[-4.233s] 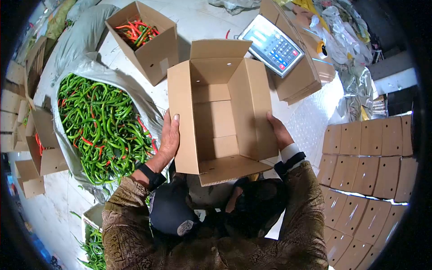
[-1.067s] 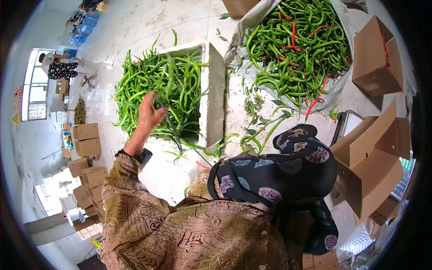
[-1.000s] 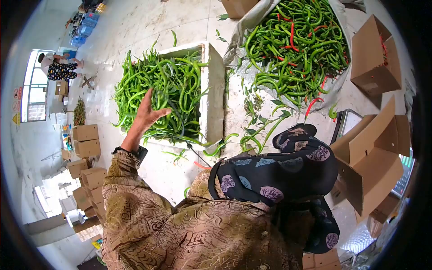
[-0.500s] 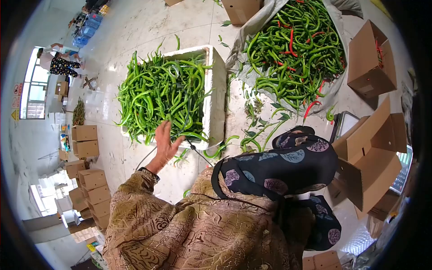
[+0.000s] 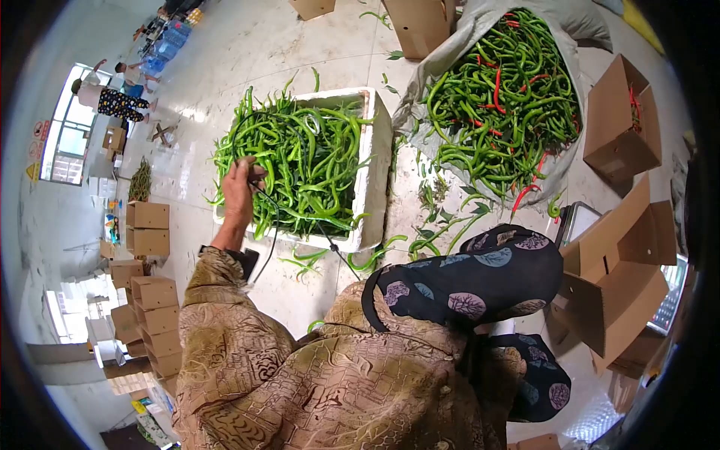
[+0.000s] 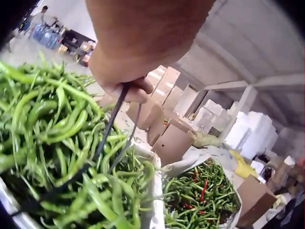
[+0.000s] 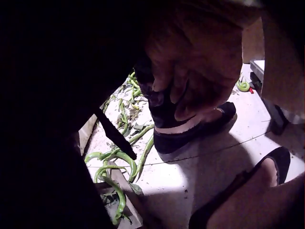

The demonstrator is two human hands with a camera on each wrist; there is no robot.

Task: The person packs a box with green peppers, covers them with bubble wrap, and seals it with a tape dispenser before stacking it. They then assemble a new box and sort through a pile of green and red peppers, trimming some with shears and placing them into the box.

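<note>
My left hand [image 5: 238, 195] is over the near left side of a white foam crate [image 5: 367, 154] heaped with green peppers [image 5: 300, 172]. Its curled fingers grip a black cord [image 6: 108, 129], which loops across the peppers and runs back to the clothing. In the dim right wrist view, my right hand [image 7: 198, 67] hangs beside the trouser leg, fingers loosely curled, with nothing visible in them. The head view does not show that hand.
A pale sack [image 5: 411, 97] of green and red peppers lies right of the crate. An open cardboard box [image 5: 626, 292] stands at the right, near a scale [image 5: 579, 221]. Loose peppers [image 5: 367, 259] lie on the floor. Two people are at the far left.
The left hand has moved from the crate's near edge farther over the peppers, its spread fingers now curled round the cord. The cord loop now lies across the heap.
</note>
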